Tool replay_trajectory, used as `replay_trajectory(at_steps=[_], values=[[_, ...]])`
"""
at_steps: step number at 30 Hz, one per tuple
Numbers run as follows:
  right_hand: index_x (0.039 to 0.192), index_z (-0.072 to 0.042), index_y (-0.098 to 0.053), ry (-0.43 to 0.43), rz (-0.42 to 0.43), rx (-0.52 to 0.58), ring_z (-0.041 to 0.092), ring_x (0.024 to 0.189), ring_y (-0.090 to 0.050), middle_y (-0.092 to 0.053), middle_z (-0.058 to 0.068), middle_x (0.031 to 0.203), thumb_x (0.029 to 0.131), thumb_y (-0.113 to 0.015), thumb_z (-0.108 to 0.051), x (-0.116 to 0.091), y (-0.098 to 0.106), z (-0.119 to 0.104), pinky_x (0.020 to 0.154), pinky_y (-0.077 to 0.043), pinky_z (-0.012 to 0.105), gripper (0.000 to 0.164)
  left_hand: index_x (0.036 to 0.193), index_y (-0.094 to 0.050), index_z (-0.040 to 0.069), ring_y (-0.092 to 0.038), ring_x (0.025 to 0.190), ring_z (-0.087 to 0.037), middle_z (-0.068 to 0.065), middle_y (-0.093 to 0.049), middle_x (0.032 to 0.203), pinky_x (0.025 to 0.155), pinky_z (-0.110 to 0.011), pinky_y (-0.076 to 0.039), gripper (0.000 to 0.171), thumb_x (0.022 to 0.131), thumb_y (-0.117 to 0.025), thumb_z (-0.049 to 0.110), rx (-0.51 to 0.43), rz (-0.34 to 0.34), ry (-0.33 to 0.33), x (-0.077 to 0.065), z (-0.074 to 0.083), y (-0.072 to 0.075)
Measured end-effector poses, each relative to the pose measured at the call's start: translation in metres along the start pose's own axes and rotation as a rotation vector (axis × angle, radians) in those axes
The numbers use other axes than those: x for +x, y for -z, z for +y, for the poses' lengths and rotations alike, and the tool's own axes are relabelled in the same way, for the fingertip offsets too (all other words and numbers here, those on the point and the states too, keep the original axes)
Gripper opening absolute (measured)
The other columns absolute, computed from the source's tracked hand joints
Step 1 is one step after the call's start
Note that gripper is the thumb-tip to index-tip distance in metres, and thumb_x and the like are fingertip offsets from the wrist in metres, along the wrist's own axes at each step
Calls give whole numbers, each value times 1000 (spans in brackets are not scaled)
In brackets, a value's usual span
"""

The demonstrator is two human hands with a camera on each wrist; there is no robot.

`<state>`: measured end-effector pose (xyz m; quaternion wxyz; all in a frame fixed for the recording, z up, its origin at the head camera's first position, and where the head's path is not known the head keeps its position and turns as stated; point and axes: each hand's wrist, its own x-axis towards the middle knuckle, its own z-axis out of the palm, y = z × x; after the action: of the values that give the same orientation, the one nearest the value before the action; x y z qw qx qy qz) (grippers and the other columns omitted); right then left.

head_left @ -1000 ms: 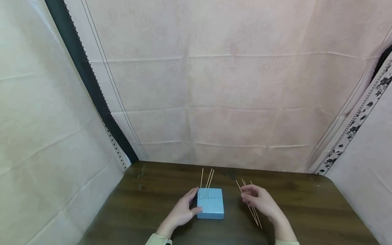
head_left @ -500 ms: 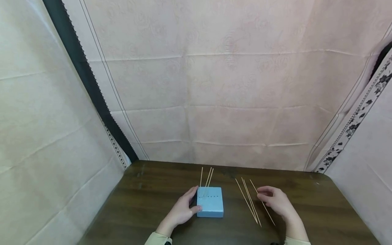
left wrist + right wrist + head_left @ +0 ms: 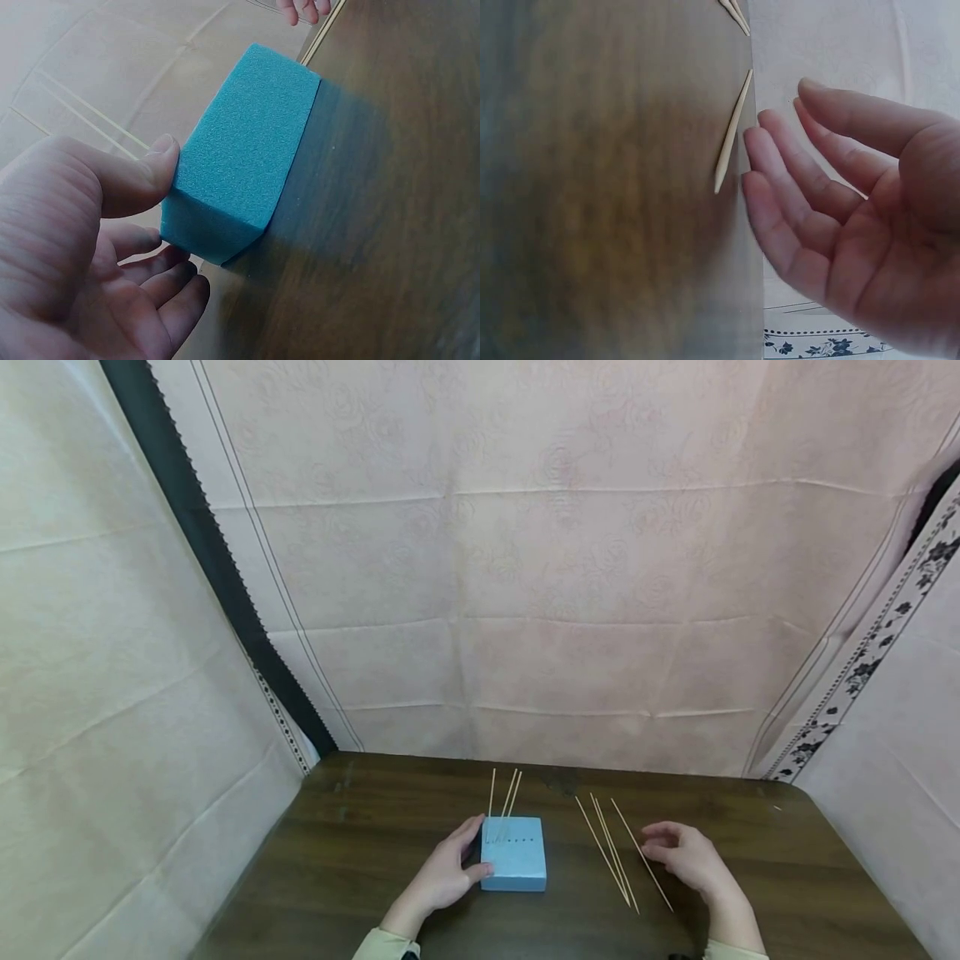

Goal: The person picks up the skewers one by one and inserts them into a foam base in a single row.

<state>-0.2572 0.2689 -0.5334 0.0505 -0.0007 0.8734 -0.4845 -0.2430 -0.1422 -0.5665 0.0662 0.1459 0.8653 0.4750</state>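
Blue block [image 3: 514,858], apparently within left grip [image 3: 446,874]

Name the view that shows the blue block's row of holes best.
The head view: it looks onto the top of the blue block, where the row of holes shows as dark dots. The left wrist view shows the block close up but no holes; the right wrist view shows neither.

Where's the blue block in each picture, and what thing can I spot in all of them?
Head view: the blue foam block is near the bottom, just right of the middle, held by the left hand.
Left wrist view: around the middle.
Right wrist view: not in it.
Shared landmark: the brown wooden table.
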Motion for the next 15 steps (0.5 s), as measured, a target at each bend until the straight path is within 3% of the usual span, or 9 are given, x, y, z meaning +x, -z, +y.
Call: replay_trajectory(at_steps=[9,15], values=[[121,15,-64,1,-71,-3,20,87,-68,-75,12,98,93,-77,-3,1,0,4,72,-57,37,35,166,-36,4,-35,155,-43,-25,-31,171,121,-58,-37,80,100,-78,24,-6,-3,-7,1,2,2],[119,13,-67,-9,-56,-80,20,83,-67,-72,7,94,90,-80,-3,1,-3,3,72,-56,36,36,166,-37,4,-35,155,-44,-26,-31,171,120,-60,-37,81,99,-79,23,-10,-5,-6,0,2,2]])
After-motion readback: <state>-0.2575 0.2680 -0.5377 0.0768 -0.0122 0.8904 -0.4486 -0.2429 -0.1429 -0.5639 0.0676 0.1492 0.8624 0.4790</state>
